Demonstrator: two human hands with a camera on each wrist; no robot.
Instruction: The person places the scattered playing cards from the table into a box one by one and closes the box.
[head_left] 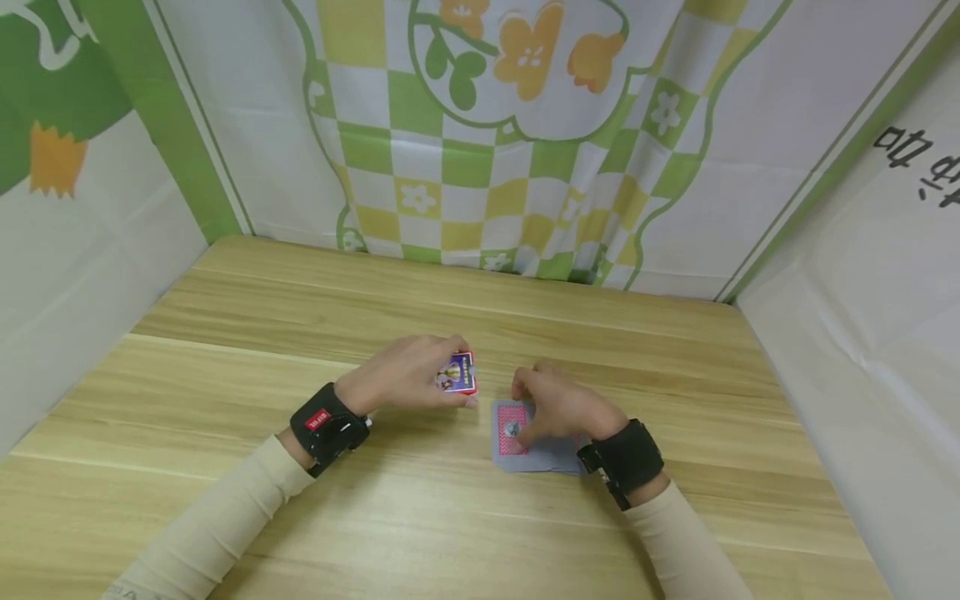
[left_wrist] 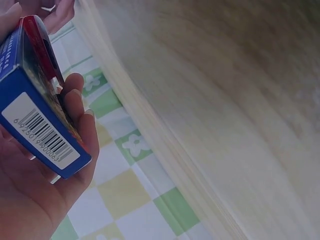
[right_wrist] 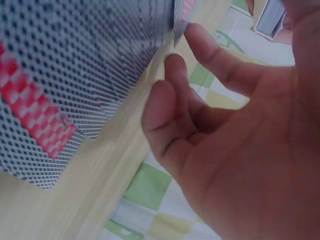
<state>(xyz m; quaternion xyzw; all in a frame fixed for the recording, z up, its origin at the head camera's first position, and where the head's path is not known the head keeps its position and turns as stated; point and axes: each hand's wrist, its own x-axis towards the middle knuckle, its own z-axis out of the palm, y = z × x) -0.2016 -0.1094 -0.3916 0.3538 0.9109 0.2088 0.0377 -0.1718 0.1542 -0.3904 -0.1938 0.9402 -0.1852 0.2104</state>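
Note:
My left hand grips a small playing-card box, blue and red with a gold picture on its face. A barcode shows on the box's blue end in the left wrist view. Just to the right, grey-backed playing cards with a red patterned panel lie spread on the table. Over them hovers my right hand, fingers loosely bent and apart. In the right wrist view one fingertip is at a card's edge; whether it touches cannot be made out. The right hand hides part of the cards.
The wooden table runs back to a green, yellow and white checked curtain. White cloth walls with green borders stand at both sides. A black strap with a camera sits on each wrist.

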